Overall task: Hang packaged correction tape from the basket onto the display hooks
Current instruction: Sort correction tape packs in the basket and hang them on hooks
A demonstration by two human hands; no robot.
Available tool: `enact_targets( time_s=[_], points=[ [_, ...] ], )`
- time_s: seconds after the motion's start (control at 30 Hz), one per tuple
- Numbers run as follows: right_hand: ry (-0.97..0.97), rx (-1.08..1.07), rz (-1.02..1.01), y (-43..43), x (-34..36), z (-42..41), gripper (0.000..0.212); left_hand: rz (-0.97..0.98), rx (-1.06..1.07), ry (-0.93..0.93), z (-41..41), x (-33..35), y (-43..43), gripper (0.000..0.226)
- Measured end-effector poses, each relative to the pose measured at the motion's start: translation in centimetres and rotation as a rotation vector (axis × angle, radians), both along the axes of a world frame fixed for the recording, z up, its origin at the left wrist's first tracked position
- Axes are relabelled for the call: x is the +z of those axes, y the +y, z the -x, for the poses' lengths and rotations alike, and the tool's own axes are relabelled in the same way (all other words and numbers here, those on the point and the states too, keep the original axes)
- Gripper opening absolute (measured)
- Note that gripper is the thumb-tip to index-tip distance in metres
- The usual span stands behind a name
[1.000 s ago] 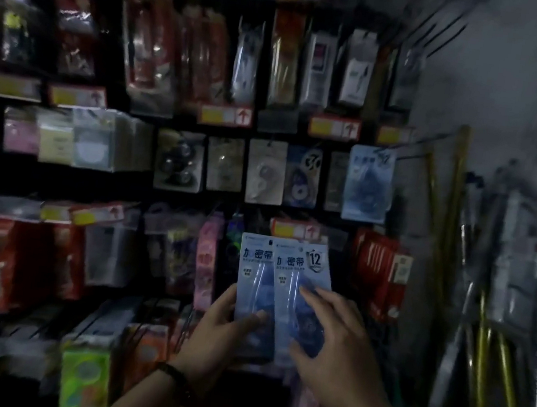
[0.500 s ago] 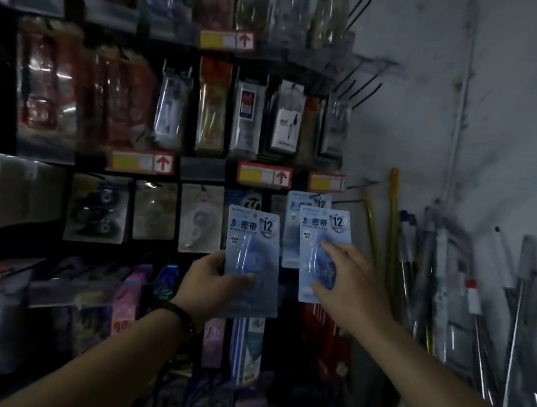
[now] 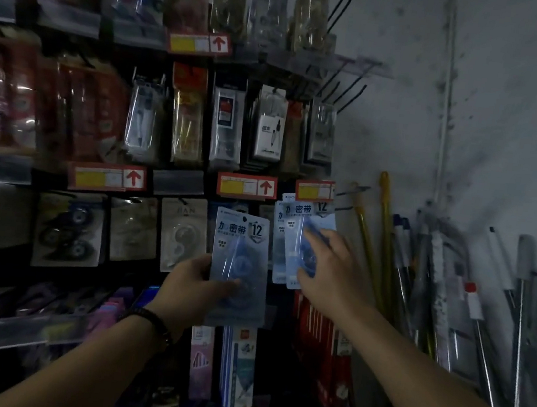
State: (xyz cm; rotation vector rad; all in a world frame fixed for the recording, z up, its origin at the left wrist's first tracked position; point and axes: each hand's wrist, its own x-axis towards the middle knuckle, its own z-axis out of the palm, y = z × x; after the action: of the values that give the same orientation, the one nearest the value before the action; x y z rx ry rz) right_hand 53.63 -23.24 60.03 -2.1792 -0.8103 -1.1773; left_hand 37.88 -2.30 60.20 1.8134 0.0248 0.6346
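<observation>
The right hand [image 3: 333,272] has brought its gripped pack [image 3: 293,243] up to the hung pack [image 3: 278,238] at 2 o'clock, ready for hooking; the left hand [image 3: 192,292] grips 1 spare pack [image 3: 241,250].

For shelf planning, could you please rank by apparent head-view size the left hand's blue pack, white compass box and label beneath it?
1. blue pack, though nearest the camera
2. white compass box
3. red-arrow label

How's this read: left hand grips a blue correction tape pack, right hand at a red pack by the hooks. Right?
Colour's wrong. Head view shows the right hand at a blue pack by the hooks, not red. Left hand does grip the other blue pack.
</observation>
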Motion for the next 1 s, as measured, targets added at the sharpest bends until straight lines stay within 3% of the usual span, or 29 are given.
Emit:
enact_targets(
  time_s=[0.37, 0.57, 0.8, 0.9, 1.0],
  points=[
    [0.05, 0.032, -0.137, -0.2, 0.8, 0.0, 0.076, 0.021, -0.052, -0.003, 0.1, 0.4, 0.2, 0.033],
    [0.087, -0.055, 0.065, 0.6, 0.6, -1.7, 0.078, 0.012, -0.023, -0.005, -0.6, 0.4, 0.2, 0.028],
    [0.166, -0.063, 0.044, 2.4, 1.0, -3.6, 0.041, 0.027, -0.007, 0.01, -0.7, 0.7, -0.3, 0.026],
    [0.098, -0.066, -0.036, 2.8, 0.2, -2.2, 0.042, 0.01, -0.001, -0.006, -0.4, 0.7, -0.6, 0.023],
    [-0.047, 0.118, -0.043, 2.2, -1.2, 1.2, 0.044, 0.01, 0.014, -0.028, -0.1, 0.9, -1.1, 0.02]
  ],
)
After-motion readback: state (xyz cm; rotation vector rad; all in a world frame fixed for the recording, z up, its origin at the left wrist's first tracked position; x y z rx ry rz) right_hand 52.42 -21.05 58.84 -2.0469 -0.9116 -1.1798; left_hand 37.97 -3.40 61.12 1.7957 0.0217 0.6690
